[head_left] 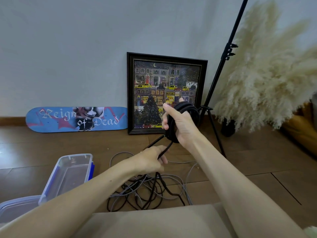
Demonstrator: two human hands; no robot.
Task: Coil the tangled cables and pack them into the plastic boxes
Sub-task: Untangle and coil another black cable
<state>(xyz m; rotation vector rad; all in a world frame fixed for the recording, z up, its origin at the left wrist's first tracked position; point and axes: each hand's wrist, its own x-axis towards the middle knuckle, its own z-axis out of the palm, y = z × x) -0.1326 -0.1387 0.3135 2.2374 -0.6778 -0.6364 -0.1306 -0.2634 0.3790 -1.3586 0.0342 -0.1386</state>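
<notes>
On the brown wooden floor (pixel 51 148), a loose tangle of grey and black cables (pixel 147 191) lies beside two clear plastic boxes (pixel 72 170). The left hand (pixel 151 160) pinches the black cable's free run; the right hand (pixel 180 122) is wrapped in its black coil (pixel 187 110). A snag below could yank loops loose. Beyond, a blue skateboard deck (pixel 75 119) and framed picture (pixel 164 91) lean against the pale wall.

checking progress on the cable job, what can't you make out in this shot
Head view only:
- Second plastic box: cut off by the left edge and the left forearm; contents unseen.
- Tangled cables: near part hidden behind the lap; cable count unclear.
- Black coil: right hand covers part of it; loop count unclear.
- Left hand: cable end not visible.
</notes>
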